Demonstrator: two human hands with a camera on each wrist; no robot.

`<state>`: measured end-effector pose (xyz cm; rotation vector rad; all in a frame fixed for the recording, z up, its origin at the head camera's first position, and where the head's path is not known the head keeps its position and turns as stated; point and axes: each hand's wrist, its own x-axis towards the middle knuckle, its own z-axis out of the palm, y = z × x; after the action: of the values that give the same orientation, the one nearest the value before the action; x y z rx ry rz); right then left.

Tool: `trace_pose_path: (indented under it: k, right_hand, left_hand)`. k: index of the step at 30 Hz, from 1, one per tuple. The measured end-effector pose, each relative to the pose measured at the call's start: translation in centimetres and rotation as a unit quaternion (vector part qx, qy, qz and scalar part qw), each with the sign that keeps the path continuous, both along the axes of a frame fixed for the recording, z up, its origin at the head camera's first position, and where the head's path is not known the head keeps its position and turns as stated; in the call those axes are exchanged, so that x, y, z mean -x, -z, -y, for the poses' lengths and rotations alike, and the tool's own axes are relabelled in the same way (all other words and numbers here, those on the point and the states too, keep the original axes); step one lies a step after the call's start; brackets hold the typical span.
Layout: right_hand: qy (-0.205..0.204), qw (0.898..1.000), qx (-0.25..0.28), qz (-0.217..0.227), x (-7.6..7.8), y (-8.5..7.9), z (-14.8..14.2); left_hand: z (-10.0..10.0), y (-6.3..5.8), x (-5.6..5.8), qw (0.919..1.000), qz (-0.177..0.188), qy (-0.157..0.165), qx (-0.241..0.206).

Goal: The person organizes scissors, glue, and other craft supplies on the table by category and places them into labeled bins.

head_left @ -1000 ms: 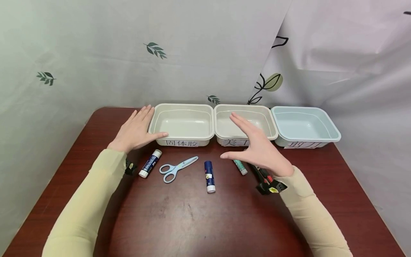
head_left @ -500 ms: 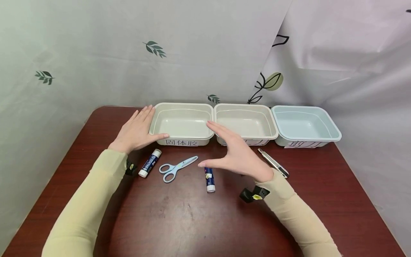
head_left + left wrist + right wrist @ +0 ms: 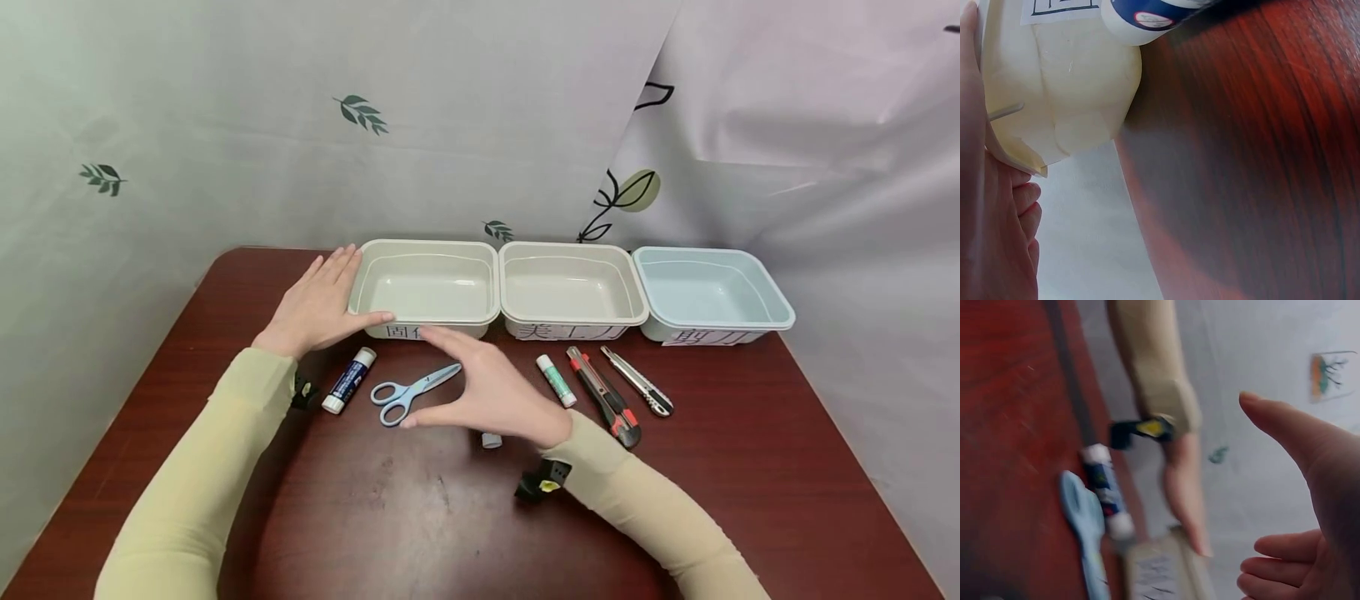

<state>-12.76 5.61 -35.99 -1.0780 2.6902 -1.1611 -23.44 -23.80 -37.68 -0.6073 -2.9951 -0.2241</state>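
Note:
My left hand (image 3: 318, 304) rests against the left end of the left cream bin (image 3: 427, 321), fingers extended along its side and thumb over the front rim. In the left wrist view, this bin (image 3: 1085, 81) fills the upper left. My right hand (image 3: 487, 387) hovers over the table with thumb and fingers spread, holding nothing. Near its thumb lie light-blue scissors (image 3: 412, 393). Beneath it, only the white cap of a blue glue stick (image 3: 491, 440) shows. Another blue glue stick (image 3: 349, 381) lies below my left hand.
A second cream bin (image 3: 573, 321) and a light-blue bin (image 3: 716, 321) continue the row, with labels on their fronts. Right of my right hand lie a green glue stick (image 3: 556, 381), a red-and-black utility knife (image 3: 603, 396) and a slim utility knife (image 3: 637, 381).
My right hand has swept left across the table, from above the utility knives to beside the scissors, uncovering the knives and green glue stick. The left hand has stayed on the bin.

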Motion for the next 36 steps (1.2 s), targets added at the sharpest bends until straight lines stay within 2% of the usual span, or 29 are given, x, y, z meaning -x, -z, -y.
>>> trace_pose_path:
  k: [6,11,15,20,28,36]
  right_hand:
    - [-0.02,0.999,-0.044,0.013,-0.9,2.4,2.8]
    - [-0.026,0.998,-0.042,0.036,-1.6,3.5,4.8]
    - [-0.02,0.998,-0.04,0.037,-1.8,4.1,6.3]
    - [0.009,0.999,-0.036,0.037,-1.5,4.8,7.9]
    - [0.061,0.996,-0.06,0.032,-0.6,5.2,10.4]
    - [0.097,0.991,-0.087,0.039,0.1,5.6,11.9]
  left_hand:
    - [0.0,-0.1,0.0,1.0,0.004,0.001,0.0]
    - [0.1,-0.3,0.0,1.0,0.005,0.003,0.004]
    - [0.1,-0.3,-0.1,0.9999,0.009,0.003,0.005]
    - [0.1,-0.3,-0.2,0.9999,0.013,0.004,0.002]
    - [0.2,-0.1,-0.1,0.9998,0.018,0.004,-0.003]
    - [0.2,-0.1,-0.1,0.9999,0.014,0.005,-0.004]
